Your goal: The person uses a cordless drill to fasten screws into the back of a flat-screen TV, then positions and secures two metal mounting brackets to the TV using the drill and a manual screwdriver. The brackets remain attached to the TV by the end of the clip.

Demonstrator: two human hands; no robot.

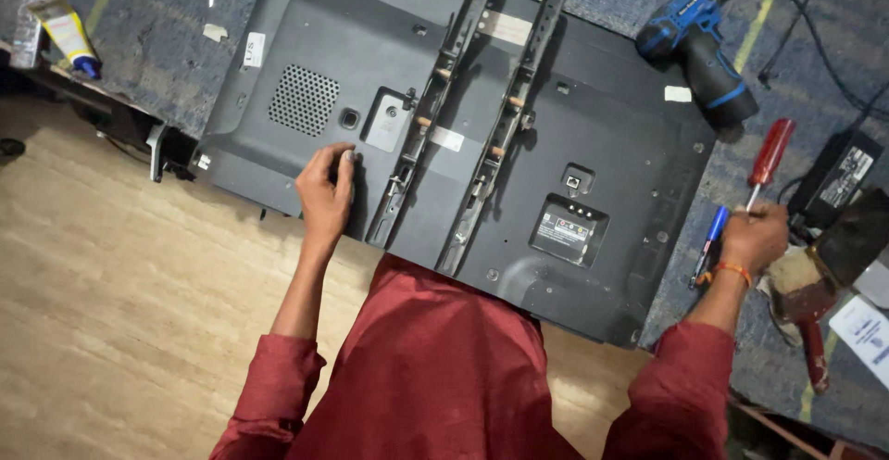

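Looking down from the head camera, I am seeing a flat television (574, 145) lying face down on a blue-grey work table (157, 62), its dark plastic back upward, its near edge hanging toward the person's red-shirted body.

Two metal mounting brackets (463, 117) are running near to far across the middle of the back panel.

The left hand (326, 191) is resting on the panel just left of the brackets, fingers curled and pressing down, gripping nothing that I can make out.

The right hand (755, 238) is reaching to the right, off the television, and is closing around the shaft of a red-handled screwdriver (767, 159) whose handle is pointing away toward the far side. A blue pen (711, 238) is lying just beside that hand.

Farther off, a blue and black cordless drill (699, 43) is lying near the television's far right corner. A black power adapter (838, 177) is sitting at the right edge.

To my judgement, keeping the left palm flat is steadying the overhanging set, and sliding the right grip up onto the handle would be giving firmer control.
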